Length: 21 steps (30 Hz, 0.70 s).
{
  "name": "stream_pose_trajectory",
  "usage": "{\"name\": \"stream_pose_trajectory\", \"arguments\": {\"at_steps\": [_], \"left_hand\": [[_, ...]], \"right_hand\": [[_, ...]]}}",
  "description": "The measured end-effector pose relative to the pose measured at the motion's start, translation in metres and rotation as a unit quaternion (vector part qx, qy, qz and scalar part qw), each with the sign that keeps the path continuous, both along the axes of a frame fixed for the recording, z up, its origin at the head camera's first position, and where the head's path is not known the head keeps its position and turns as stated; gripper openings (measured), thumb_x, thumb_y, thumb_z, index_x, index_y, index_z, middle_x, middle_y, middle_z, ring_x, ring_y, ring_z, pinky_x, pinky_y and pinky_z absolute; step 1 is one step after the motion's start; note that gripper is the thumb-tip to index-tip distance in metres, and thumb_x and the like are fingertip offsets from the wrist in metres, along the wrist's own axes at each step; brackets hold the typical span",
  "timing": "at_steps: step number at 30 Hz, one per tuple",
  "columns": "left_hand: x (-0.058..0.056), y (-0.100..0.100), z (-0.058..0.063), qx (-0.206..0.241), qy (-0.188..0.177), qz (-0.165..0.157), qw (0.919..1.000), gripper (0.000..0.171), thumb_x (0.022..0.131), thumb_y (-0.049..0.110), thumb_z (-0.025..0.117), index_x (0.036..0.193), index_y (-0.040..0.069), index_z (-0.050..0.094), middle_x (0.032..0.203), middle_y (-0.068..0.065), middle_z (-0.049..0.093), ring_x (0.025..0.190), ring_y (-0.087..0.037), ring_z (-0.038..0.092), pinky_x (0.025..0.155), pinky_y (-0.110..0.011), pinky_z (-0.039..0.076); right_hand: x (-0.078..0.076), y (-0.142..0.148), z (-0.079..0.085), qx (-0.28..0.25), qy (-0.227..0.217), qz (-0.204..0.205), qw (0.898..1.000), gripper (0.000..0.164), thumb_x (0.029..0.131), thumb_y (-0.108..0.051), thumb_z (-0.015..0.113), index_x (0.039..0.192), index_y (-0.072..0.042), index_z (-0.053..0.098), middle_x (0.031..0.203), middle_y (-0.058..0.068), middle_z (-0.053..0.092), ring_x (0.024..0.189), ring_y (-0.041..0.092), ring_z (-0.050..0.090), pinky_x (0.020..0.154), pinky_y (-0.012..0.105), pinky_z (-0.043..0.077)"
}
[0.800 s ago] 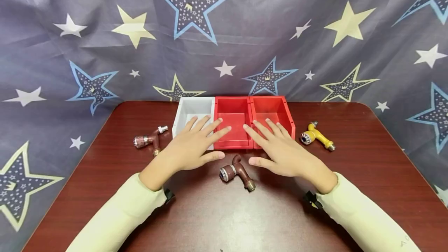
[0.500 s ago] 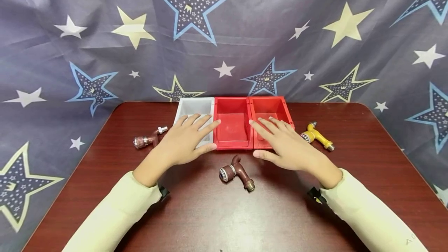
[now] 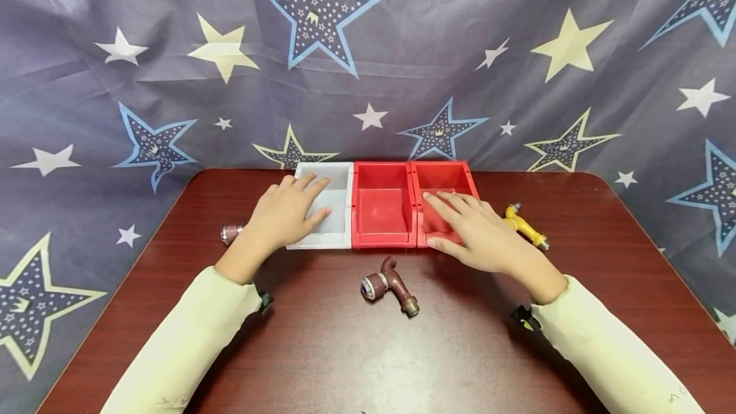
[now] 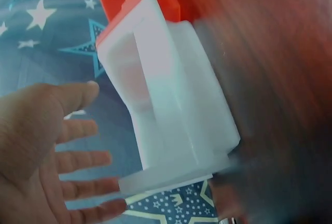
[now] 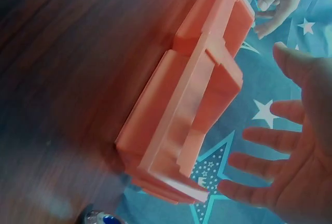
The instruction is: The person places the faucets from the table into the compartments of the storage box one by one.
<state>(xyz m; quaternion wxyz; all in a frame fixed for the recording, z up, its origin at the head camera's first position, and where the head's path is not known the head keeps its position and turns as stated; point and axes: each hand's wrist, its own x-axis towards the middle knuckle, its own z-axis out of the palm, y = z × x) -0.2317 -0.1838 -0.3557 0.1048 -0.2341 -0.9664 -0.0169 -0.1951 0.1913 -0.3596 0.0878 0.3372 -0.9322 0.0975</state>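
My left hand hovers over the left side of the white bin, fingers spread and holding nothing. My right hand is above the right red bin, its fingers extended and nothing in them. Between the two stands the middle red bin. A brown faucet lies on the table in front of the bins. Another brown faucet is mostly hidden behind my left hand, only its ribbed knob showing. Partly behind my right hand lies a yellow faucet.
The three bins stand side by side at the back of the dark reddish table. Right behind them hangs a grey star-patterned cloth. A black strap piece shows at the right cuff.
My left hand has moved left and back, uncovering more of the white bin and covering most of the left brown faucet. My right hand has shifted slightly right, partly covering the yellow faucet.
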Motion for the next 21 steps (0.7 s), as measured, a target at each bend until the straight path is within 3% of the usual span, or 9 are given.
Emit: {"name": "stream_pose_trajectory", "arguments": {"at_steps": [5, 11, 16, 21], "left_hand": [[-0.009, -0.008, 0.003, 0.015, -0.037, 0.049, 0.9980, 0.062, 0.100, 0.045, 0.058, 0.152, 0.012, 0.048, 0.151, -0.020, 0.048, 0.126, -0.045, 0.049, 0.089, -0.063, 0.050], [-0.026, -0.013, 0.005, 0.052, -0.064, 0.076, 0.9937, 0.061, 0.101, 0.039, 0.057, 0.153, 0.009, 0.046, 0.148, -0.024, 0.047, 0.130, -0.049, 0.046, 0.086, -0.069, 0.050], [-0.038, -0.020, 0.001, 0.078, -0.083, 0.083, 0.9900, 0.059, 0.101, 0.031, 0.058, 0.152, 0.003, 0.046, 0.146, -0.028, 0.046, 0.129, -0.053, 0.047, 0.091, -0.069, 0.048], [-0.047, -0.025, -0.004, 0.120, -0.069, 0.069, 0.9879, 0.058, 0.098, 0.024, 0.063, 0.148, -0.002, 0.049, 0.139, -0.031, 0.051, 0.122, -0.053, 0.053, 0.100, -0.064, 0.044]], "right_hand": [[-0.004, 0.007, 0.001, -0.005, 0.001, -0.002, 1.000, 0.082, 0.095, -0.051, 0.066, 0.162, -0.016, 0.033, 0.156, 0.017, 0.042, 0.142, 0.041, 0.039, 0.107, 0.066, 0.035], [-0.004, 0.020, 0.003, -0.014, 0.002, -0.019, 1.000, 0.079, 0.096, -0.047, 0.067, 0.161, -0.016, 0.035, 0.155, 0.021, 0.043, 0.139, 0.047, 0.040, 0.106, 0.069, 0.034], [-0.003, 0.027, 0.004, -0.011, 0.002, -0.026, 1.000, 0.078, 0.097, -0.049, 0.065, 0.161, -0.017, 0.034, 0.156, 0.019, 0.042, 0.138, 0.045, 0.040, 0.104, 0.070, 0.036], [-0.001, 0.033, 0.005, -0.011, 0.002, -0.032, 0.999, 0.078, 0.097, -0.050, 0.064, 0.161, -0.016, 0.035, 0.156, 0.020, 0.042, 0.139, 0.045, 0.040, 0.103, 0.070, 0.036]]}}
